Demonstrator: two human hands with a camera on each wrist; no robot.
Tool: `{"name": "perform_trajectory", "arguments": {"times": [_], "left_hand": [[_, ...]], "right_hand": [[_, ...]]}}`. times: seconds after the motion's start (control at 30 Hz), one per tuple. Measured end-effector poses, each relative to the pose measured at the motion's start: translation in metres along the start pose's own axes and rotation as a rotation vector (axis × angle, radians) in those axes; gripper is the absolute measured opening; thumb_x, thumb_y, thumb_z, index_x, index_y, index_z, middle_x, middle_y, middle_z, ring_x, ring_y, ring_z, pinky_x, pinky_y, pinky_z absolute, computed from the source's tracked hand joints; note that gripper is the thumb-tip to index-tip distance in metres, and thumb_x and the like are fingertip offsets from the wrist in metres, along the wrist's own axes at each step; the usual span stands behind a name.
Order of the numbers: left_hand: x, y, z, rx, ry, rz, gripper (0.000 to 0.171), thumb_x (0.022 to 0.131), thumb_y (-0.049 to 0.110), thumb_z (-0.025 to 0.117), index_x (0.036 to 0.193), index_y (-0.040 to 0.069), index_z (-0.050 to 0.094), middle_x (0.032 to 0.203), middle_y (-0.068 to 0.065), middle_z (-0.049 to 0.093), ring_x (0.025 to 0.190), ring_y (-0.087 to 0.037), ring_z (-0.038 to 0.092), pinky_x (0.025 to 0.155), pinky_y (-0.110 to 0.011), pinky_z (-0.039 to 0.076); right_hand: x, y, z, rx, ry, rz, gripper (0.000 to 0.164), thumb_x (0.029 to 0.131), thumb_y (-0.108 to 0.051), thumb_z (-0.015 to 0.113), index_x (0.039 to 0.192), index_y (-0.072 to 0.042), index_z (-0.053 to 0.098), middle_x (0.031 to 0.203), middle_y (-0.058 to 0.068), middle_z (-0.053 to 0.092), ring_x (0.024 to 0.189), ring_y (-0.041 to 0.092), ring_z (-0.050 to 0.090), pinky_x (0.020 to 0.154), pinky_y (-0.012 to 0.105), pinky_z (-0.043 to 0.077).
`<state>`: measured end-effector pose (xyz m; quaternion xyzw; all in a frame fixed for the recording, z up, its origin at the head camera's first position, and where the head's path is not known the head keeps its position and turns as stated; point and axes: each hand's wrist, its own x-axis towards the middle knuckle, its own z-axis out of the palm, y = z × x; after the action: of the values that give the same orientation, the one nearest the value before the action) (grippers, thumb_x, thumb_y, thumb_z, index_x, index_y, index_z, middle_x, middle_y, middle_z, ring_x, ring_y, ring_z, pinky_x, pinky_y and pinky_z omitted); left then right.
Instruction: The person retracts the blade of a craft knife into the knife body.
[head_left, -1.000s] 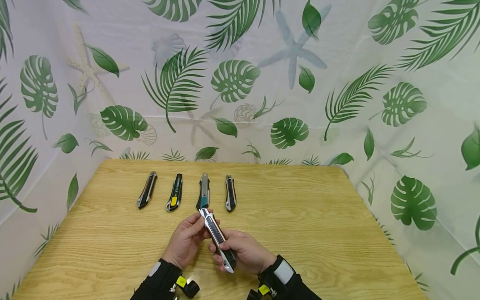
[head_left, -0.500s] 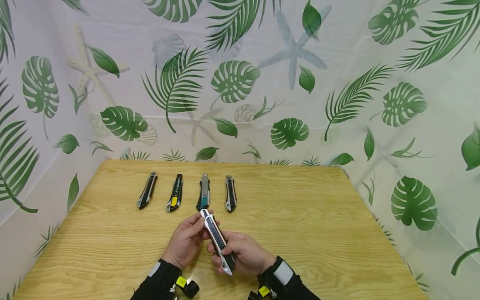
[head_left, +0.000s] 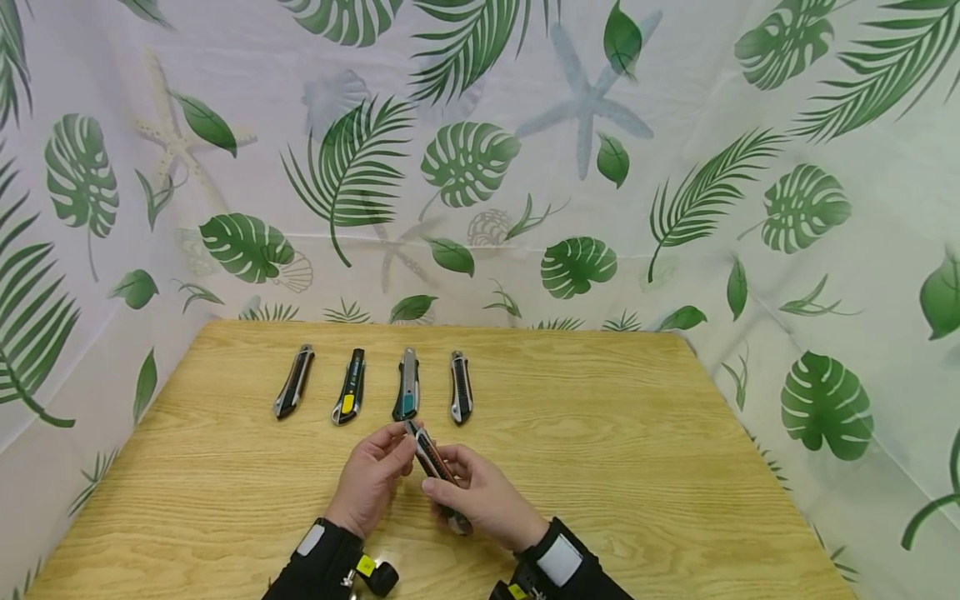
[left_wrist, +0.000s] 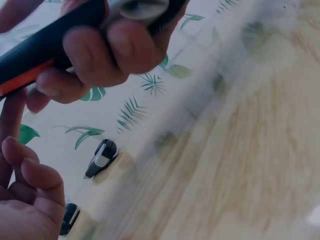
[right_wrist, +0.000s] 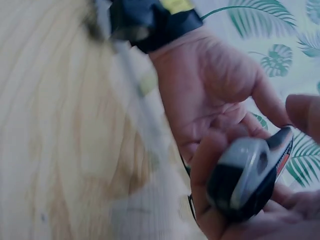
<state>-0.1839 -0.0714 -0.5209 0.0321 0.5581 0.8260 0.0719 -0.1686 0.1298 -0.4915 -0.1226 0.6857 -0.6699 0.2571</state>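
My right hand [head_left: 491,500] grips a utility knife [head_left: 433,461] by its handle, thumb along the near side. Black and silver with an orange strip, the knife slants with its front end up and left. At that front end, the thumb and fingers of my left hand [head_left: 367,483] pinch the tip. The right wrist view shows the silver butt of the knife [right_wrist: 247,170] close up, with my left palm [right_wrist: 210,90] behind it. In the left wrist view the fingers of my right hand [left_wrist: 110,55] curl round the handle. Whether the blade is out is hidden.
Several more utility knives lie in a row beyond my hands: a black-and-silver one [head_left: 294,382], one with a yellow slider [head_left: 349,387], a grey one with a teal slider [head_left: 407,382], and a smaller one [head_left: 461,387]. A leaf-print cloth [head_left: 480,208] hangs behind the wooden table [head_left: 637,442].
My right hand has rolled the utility knife over, so its darker side with the orange strip now shows instead of the bright silver face. My left hand stays at the tip.
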Motion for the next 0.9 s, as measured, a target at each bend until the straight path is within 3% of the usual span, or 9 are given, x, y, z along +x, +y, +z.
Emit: {"name": "perform_trajectory", "arguments": {"times": [0.2,0.3,0.47,0.73,0.9], "left_hand": [[0.0,-0.001,0.005,0.039,0.07,-0.023,0.016,0.104,0.009,0.07,0.113,0.021,0.075,0.094,0.013,0.077,0.083,-0.006,0.059,0.078,-0.026,0.046],[0.001,-0.002,0.006,0.073,0.078,-0.037,0.017,0.103,0.011,0.071,0.119,0.015,0.073,0.092,0.012,0.077,0.084,-0.007,0.061,0.079,-0.026,0.048],[0.005,-0.006,0.004,0.177,0.086,-0.065,0.027,0.106,0.022,0.07,0.124,0.003,0.07,0.094,0.008,0.077,0.084,-0.011,0.062,0.077,-0.026,0.051],[0.007,-0.008,0.006,0.277,0.104,-0.115,0.023,0.107,0.023,0.069,0.107,0.0,0.07,0.082,0.0,0.072,0.076,-0.016,0.057,0.069,-0.027,0.049],[0.006,-0.007,0.008,0.283,0.096,-0.121,0.022,0.106,0.023,0.07,0.104,0.001,0.07,0.081,0.0,0.071,0.078,-0.016,0.059,0.069,-0.027,0.048]], "right_hand": [[0.003,0.002,0.002,-0.277,0.192,-0.078,0.032,0.102,-0.023,0.076,0.126,-0.002,0.07,0.109,0.009,0.072,0.082,0.012,0.068,0.069,0.024,0.056],[0.004,0.001,-0.001,-0.421,0.245,-0.113,0.028,0.1,-0.026,0.079,0.12,-0.007,0.075,0.106,0.005,0.076,0.086,0.01,0.067,0.071,0.022,0.055],[0.004,-0.008,-0.015,-0.57,0.314,-0.146,0.026,0.098,-0.029,0.08,0.117,-0.011,0.079,0.102,0.002,0.077,0.087,0.011,0.067,0.071,0.024,0.055],[0.015,-0.032,-0.073,-0.708,0.561,-0.065,0.039,0.096,-0.034,0.081,0.124,-0.007,0.075,0.094,0.005,0.072,0.078,0.015,0.064,0.066,0.028,0.052],[0.035,-0.036,-0.12,-0.826,0.62,0.028,0.039,0.097,-0.037,0.079,0.114,-0.002,0.074,0.091,0.011,0.074,0.071,0.018,0.066,0.061,0.028,0.049]]}}
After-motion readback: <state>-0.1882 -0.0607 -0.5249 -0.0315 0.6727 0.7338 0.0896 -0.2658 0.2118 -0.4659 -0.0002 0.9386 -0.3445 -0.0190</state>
